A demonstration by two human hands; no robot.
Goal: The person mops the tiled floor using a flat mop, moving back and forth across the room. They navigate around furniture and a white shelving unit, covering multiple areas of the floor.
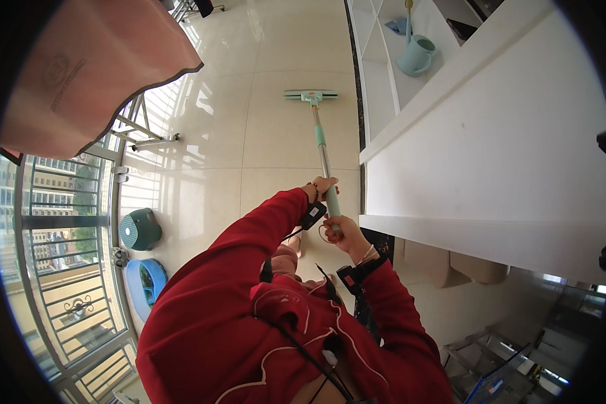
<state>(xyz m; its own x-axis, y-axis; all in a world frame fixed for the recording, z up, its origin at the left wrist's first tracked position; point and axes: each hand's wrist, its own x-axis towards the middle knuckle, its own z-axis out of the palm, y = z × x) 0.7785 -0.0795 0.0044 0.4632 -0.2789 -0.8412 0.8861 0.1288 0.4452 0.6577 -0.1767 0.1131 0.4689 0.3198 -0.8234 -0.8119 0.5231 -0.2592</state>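
Note:
A mop [320, 136] with a silver pole and mint-green grip reaches away from me across the floor. Its wide, flat mint head [310, 95] rests on the glossy tiles near the white shelf unit. My left hand [324, 186] is wrapped round the upper part of the grip. Closer to my body, my right hand [343, 236] closes on the grip's end. Both forearms are in red sleeves, and a small black device is strapped at each wrist.
White shelving [378, 81] lines the right, holding a pale green watering can [416, 56]. A pink cover [108, 67] hangs over a wheeled metal rack [141, 124] at far left. By the railed window stand a green stool [140, 229] and a blue basin [146, 286].

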